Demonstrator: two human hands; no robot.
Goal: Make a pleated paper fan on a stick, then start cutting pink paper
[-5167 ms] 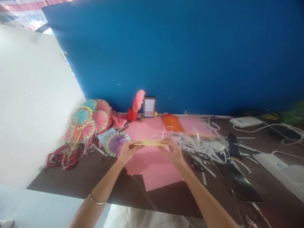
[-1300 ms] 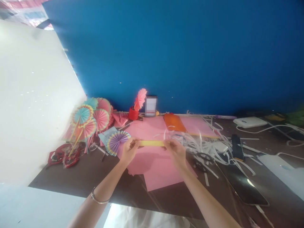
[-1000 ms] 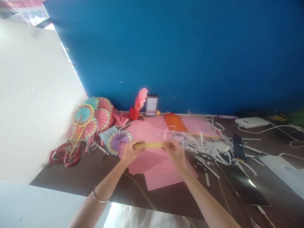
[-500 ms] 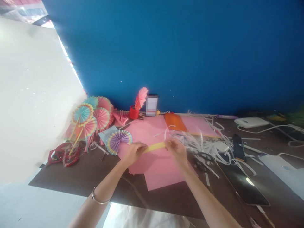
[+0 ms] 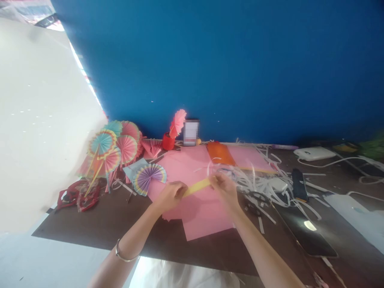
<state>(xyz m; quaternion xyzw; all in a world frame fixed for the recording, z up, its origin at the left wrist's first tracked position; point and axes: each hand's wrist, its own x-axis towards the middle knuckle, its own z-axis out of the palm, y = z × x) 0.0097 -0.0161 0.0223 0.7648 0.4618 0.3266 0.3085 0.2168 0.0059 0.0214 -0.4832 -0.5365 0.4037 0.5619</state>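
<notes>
A yellow paper strip (image 5: 197, 187) is stretched between my two hands, above the pink paper sheets (image 5: 199, 226). My left hand (image 5: 172, 196) pinches the strip's left end, and my right hand (image 5: 223, 187) grips the other end, slightly higher. Just beyond my left hand lies a purple pleated paper fan (image 5: 149, 179) with a striped edge, on a light blue sheet (image 5: 132, 171). White paper strips (image 5: 267, 186) lie in a tangled heap to the right of my right hand. My fingertips are slightly blurred.
Finished pleated fans (image 5: 103, 143) bunch at the left behind a red packet (image 5: 88, 198). A red pot (image 5: 168, 141) and an orange sheet (image 5: 221, 153) are near the blue wall. Scissors (image 5: 257, 199), a dark phone (image 5: 309, 232) and a white device with a cable (image 5: 315, 153) occupy the right.
The yellow strip's right end has risen a little, so it slants more. Both hands keep hold of it. The whole view has shifted slightly.
</notes>
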